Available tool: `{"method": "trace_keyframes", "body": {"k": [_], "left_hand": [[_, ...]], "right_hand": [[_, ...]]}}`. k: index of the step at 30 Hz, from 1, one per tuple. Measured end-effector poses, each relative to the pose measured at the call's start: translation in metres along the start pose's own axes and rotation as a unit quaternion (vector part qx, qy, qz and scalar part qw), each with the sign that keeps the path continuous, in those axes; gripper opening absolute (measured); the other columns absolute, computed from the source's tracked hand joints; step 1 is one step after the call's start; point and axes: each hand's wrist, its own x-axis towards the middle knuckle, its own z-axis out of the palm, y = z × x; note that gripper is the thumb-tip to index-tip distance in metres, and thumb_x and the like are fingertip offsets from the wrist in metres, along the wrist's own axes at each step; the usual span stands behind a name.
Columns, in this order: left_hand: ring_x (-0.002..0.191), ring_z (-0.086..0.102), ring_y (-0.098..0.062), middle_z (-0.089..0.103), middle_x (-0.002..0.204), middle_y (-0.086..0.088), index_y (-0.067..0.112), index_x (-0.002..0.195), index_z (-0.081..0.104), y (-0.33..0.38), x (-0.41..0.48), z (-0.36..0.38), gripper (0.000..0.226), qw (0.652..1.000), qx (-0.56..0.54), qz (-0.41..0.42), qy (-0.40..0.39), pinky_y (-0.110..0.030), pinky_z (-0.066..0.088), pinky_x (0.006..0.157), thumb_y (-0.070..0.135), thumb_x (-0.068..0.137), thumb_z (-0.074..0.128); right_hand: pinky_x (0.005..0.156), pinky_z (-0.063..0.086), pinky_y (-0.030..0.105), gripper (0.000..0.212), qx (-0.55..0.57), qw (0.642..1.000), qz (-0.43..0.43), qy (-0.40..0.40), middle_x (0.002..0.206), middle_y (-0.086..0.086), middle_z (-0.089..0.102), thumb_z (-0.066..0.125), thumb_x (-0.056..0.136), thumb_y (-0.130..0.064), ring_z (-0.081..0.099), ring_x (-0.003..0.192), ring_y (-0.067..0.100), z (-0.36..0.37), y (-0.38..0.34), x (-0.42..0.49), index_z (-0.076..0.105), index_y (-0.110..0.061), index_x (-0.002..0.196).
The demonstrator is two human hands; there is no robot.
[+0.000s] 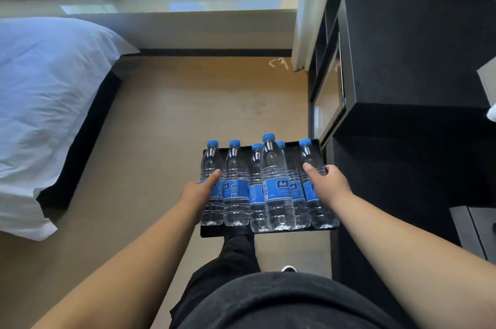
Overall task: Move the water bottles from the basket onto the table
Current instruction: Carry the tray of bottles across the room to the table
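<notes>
Several clear water bottles (pixel 276 183) with blue caps and blue labels stand upright in a shallow black basket (pixel 214 232), carried in front of me above the floor. My left hand (pixel 200 189) grips the basket's left side, thumb pressed against the leftmost bottle (pixel 210 167). My right hand (pixel 326 183) grips the right side, thumb resting on the rightmost bottle (pixel 308 156). The fingers of both hands are hidden behind the bottles and the basket. The black table (pixel 413 41) stands to the right, just past the basket's right edge.
A bed with white sheets (pixel 45 103) fills the left. Tan floor (pixel 188 103) lies ahead up to a window wall. A white curtain (pixel 308 11) hangs beside the dark furniture. My dark-trousered legs and a shoe (pixel 288 269) are below the basket.
</notes>
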Motion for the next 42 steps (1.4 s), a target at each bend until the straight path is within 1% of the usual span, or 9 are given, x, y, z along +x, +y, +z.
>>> {"method": "trace_keyframes", "body": {"k": [8, 11, 15, 19, 25, 28, 34, 39, 42], "left_hand": [[0.102, 0.072, -0.042, 0.073, 0.113, -0.02, 0.005, 0.12, 0.067, 0.102, 0.066, 0.002, 0.111, 0.999, 0.008, 0.004, -0.053, -0.058, 0.056, 0.096, 0.078, 0.038, 0.085], [0.099, 0.073, -0.041, 0.075, 0.109, -0.02, 0.005, 0.118, 0.067, 0.148, 0.089, -0.002, 0.099, 0.997, 0.024, 0.014, -0.072, -0.058, 0.057, 0.094, 0.074, 0.05, 0.086], [0.095, 0.074, -0.039, 0.076, 0.104, -0.019, 0.006, 0.112, 0.07, 0.208, 0.12, -0.014, 0.081, 0.993, 0.06, 0.046, -0.086, -0.056, 0.059, 0.093, 0.068, 0.063, 0.086], [0.09, 0.076, -0.036, 0.077, 0.101, -0.017, 0.005, 0.113, 0.069, 0.261, 0.145, -0.032, 0.08, 0.989, 0.087, 0.081, -0.092, -0.051, 0.061, 0.088, 0.068, 0.067, 0.085], [0.087, 0.076, -0.035, 0.077, 0.098, -0.016, 0.004, 0.108, 0.068, 0.316, 0.177, -0.045, 0.078, 0.987, 0.098, 0.101, -0.08, -0.053, 0.061, 0.088, 0.07, 0.068, 0.083], [0.086, 0.077, -0.034, 0.077, 0.097, -0.015, 0.004, 0.109, 0.068, 0.336, 0.194, -0.041, 0.08, 0.987, 0.097, 0.1, -0.074, -0.052, 0.062, 0.086, 0.07, 0.067, 0.083], [0.087, 0.076, -0.036, 0.077, 0.098, -0.016, 0.003, 0.108, 0.067, 0.384, 0.228, -0.022, 0.083, 0.989, 0.1, 0.089, -0.067, -0.053, 0.062, 0.087, 0.072, 0.064, 0.083], [0.084, 0.074, -0.033, 0.075, 0.093, -0.015, 0.005, 0.098, 0.067, 0.446, 0.262, 0.01, 0.08, 0.983, 0.143, 0.112, -0.031, -0.051, 0.062, 0.084, 0.077, 0.065, 0.078], [0.082, 0.074, -0.03, 0.075, 0.09, -0.012, 0.007, 0.097, 0.069, 0.49, 0.279, 0.038, 0.077, 0.975, 0.172, 0.137, -0.013, -0.048, 0.063, 0.081, 0.079, 0.07, 0.072]], "right_hand": [[0.084, 0.056, 0.044, 0.077, 0.051, 0.998, 0.03, 0.035, 0.113, 0.003, 0.068, 0.063, 0.088, -0.07, 0.067, 0.099, 0.025, 0.0, -0.061, 0.059, 0.052, -0.014, 0.14], [0.095, 0.056, 0.053, 0.08, 0.075, 0.995, 0.05, 0.046, 0.122, 0.007, 0.067, 0.064, 0.087, -0.07, 0.068, 0.107, 0.029, 0.002, -0.091, 0.076, 0.051, -0.014, 0.142], [0.098, 0.053, 0.049, 0.084, 0.094, 0.991, 0.058, 0.074, 0.129, 0.007, 0.066, 0.062, 0.087, -0.071, 0.065, 0.113, 0.029, 0.012, -0.132, 0.098, 0.049, -0.014, 0.146], [0.109, 0.044, 0.051, 0.097, 0.114, 0.988, 0.057, 0.09, 0.151, 0.013, 0.052, 0.061, 0.088, -0.072, 0.052, 0.134, 0.035, 0.025, -0.173, 0.126, 0.036, -0.01, 0.158], [0.094, 0.044, 0.043, 0.092, 0.11, 0.988, 0.039, 0.1, 0.148, 0.013, 0.053, 0.061, 0.089, -0.071, 0.058, 0.122, 0.03, 0.031, -0.226, 0.164, 0.04, -0.01, 0.155], [0.107, 0.041, 0.049, 0.097, 0.103, 0.99, 0.042, 0.088, 0.156, 0.013, 0.046, 0.059, 0.089, -0.073, 0.047, 0.138, 0.036, 0.029, -0.243, 0.186, 0.032, -0.01, 0.159], [0.108, 0.042, 0.052, 0.099, 0.094, 0.992, 0.044, 0.075, 0.156, 0.012, 0.046, 0.056, 0.088, -0.076, 0.047, 0.139, 0.036, 0.017, -0.273, 0.24, 0.031, -0.012, 0.159], [0.093, 0.044, 0.044, 0.094, 0.085, 0.992, 0.038, 0.08, 0.146, 0.012, 0.054, 0.058, 0.089, -0.075, 0.054, 0.118, 0.03, -0.008, -0.308, 0.306, 0.038, -0.012, 0.154], [0.079, 0.044, 0.035, 0.086, 0.086, 0.992, 0.029, 0.084, 0.124, 0.002, 0.063, 0.059, 0.088, -0.074, 0.059, 0.099, 0.021, -0.032, -0.332, 0.349, 0.046, -0.013, 0.148]]}}
